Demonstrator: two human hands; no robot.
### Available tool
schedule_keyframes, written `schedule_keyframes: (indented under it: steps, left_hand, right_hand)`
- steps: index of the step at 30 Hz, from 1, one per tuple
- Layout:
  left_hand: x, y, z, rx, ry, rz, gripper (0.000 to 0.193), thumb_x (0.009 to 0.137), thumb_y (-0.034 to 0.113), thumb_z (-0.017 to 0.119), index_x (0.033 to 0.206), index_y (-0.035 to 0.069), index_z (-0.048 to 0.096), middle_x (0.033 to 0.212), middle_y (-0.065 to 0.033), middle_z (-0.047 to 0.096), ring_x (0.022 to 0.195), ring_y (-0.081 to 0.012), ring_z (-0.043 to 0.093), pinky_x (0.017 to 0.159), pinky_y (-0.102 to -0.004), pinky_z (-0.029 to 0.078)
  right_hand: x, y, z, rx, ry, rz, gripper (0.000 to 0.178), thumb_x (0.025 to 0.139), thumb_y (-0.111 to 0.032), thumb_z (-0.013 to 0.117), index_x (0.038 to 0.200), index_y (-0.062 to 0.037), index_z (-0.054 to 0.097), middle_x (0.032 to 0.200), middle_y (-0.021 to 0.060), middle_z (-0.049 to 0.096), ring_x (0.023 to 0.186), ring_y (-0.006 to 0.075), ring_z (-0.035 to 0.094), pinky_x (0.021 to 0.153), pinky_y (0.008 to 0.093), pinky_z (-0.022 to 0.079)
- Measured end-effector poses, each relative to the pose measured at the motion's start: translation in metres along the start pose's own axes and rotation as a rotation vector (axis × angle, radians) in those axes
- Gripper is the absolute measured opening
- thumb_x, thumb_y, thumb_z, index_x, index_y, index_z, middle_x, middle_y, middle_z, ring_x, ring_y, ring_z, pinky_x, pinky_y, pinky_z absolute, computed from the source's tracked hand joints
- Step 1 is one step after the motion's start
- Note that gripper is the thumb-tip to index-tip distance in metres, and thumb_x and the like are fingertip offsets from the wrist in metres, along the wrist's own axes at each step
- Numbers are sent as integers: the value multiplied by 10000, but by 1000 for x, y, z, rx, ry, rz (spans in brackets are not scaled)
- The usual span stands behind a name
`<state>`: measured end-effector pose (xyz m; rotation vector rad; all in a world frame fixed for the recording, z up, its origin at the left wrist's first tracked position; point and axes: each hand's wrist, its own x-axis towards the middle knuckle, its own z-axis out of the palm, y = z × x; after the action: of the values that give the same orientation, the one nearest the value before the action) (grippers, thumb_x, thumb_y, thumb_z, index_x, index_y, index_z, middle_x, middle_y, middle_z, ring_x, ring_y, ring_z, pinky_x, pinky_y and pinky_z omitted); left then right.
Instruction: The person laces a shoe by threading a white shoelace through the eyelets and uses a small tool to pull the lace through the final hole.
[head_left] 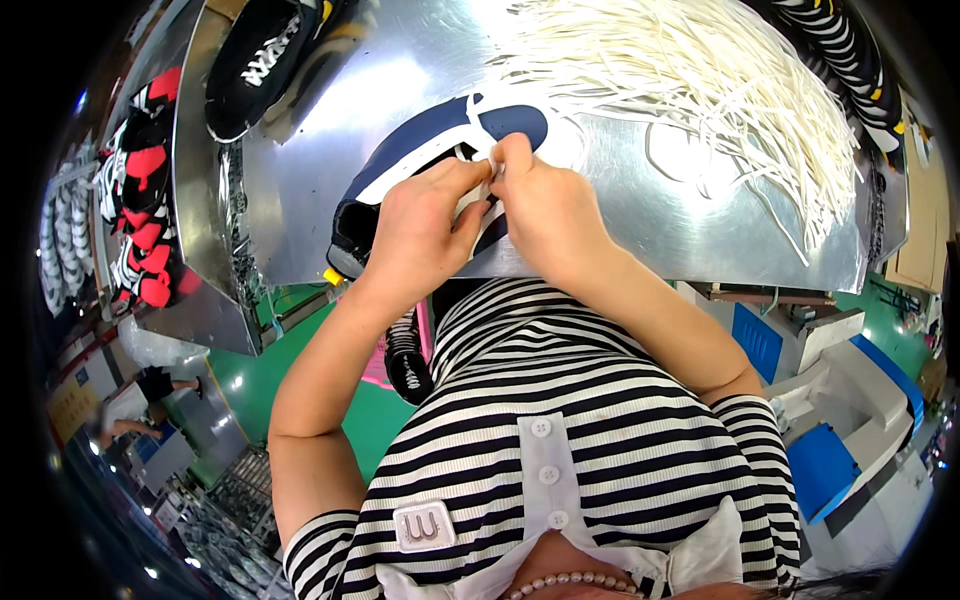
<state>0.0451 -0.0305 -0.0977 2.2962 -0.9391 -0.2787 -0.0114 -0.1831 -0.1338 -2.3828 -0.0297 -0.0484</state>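
Note:
A navy blue and white shoe (402, 148) rests on the metal tabletop, its toe toward the far right and its dark heel near me on the left. Both hands meet over its opening. My left hand (425, 222) is closed, thumb and fingers pinching at a white shoelace (473, 112) by the eyelets. Against it, my right hand (548, 205) is closed too, with bent fingers pinching the lace. Part of the lace loops over the toe side. My fingers hide the eyelets and the exact grip.
A big heap of loose white laces (690, 80) spreads over the far right of the metal table (640, 240). At the far left stands a black shoe (255, 70) with white lacing. More shoes (845, 60) line the far right edge. Red, black and white shoe parts (145, 200) hang beyond the left edge.

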Motion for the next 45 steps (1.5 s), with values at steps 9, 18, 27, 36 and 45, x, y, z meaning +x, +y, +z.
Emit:
schedule_keyframes:
  steps: [9, 18, 27, 36, 45]
  left_hand:
    - [-54, -14, -22, 279, 208, 414, 283, 733, 37, 634, 1005, 68, 706, 875, -33, 671, 704, -206, 657, 604, -314, 526]
    - [-33, -27, -45, -581, -220, -481, 489, 993, 413, 545, 1231, -4, 636, 1165, -188, 665, 1080, -271, 622, 949, -341, 458]
    - [-9, -41, -28, -866, -170, -672, 215, 887, 211, 705, 989, 22, 714, 989, -33, 690, 929, -117, 606, 856, -264, 454]
    - [-13, -29, -30, -1028, -32, -501, 185, 889, 142, 722, 1031, 25, 700, 953, -22, 694, 869, -97, 620, 791, -278, 506]
    - [-34, -39, -61, 289, 459, 86, 78, 835, 42, 648, 908, 50, 676, 870, -121, 671, 826, -308, 614, 758, -398, 480]
  right_hand:
    - [-14, 18, -113, 475, 215, 182, 242, 865, -190, 750, 1027, -62, 624, 962, 12, 674, 853, 101, 608, 747, 247, 493]
    - [18, 10, -45, 807, 20, 215, 521, 770, -115, 825, 1154, -34, 483, 1005, 67, 621, 891, 113, 591, 749, 225, 475]
    - [20, -6, -36, 659, 27, 324, 543, 792, -208, 813, 1203, 34, 552, 1067, 159, 685, 988, 181, 646, 871, 302, 516]
    - [9, 17, -34, 437, -25, 273, 609, 814, -379, 779, 1203, 35, 560, 990, 176, 705, 874, 261, 679, 786, 338, 520]
    - [5, 32, -15, 809, 135, 315, 537, 829, -323, 790, 1142, 52, 567, 992, 128, 690, 880, 153, 635, 789, 282, 503]
